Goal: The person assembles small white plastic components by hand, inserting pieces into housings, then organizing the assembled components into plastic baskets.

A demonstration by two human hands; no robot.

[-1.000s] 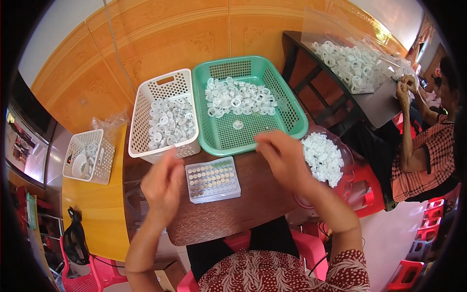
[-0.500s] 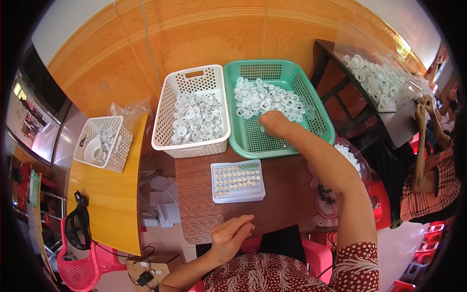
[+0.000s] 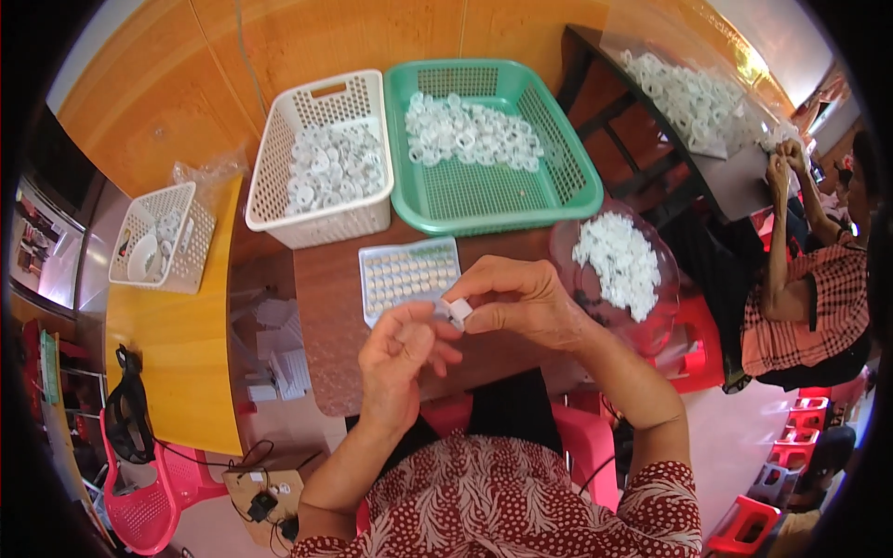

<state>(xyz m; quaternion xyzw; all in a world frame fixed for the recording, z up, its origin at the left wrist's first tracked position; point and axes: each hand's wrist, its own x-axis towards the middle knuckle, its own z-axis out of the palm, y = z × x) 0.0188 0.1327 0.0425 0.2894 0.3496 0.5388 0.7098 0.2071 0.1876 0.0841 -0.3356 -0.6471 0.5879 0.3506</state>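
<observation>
In the head view, the right grip is closed on a small, blocky white piece, pinching it between thumb and forefinger just above the near edge of a shallow translucent plastic tray. The left grip is half curled beside that piece, its fingertips close to it; whether they touch it or hold anything I cannot tell. The tray is rectangular, with rows of pale round discs and a greenish strip along its far edge. It rests on a reddish-brown counter with a worn, streaky, wood-like surface.

Behind the tray stand two perforated plastic baskets, side by side. The white basket is deep and holds a heap of whitish round parts; the green basket is broader, with a mesh-like floor and a pile of frosty, ring-shaped parts toward its far side. To the right, a see-through pinkish bowl carries a mound of chunky, matte white bits. Farther right, more ring-like parts fill a clear, glossy plastic bag, near a co-worker's hands. Any marking on the small parts is too tiny to read
</observation>
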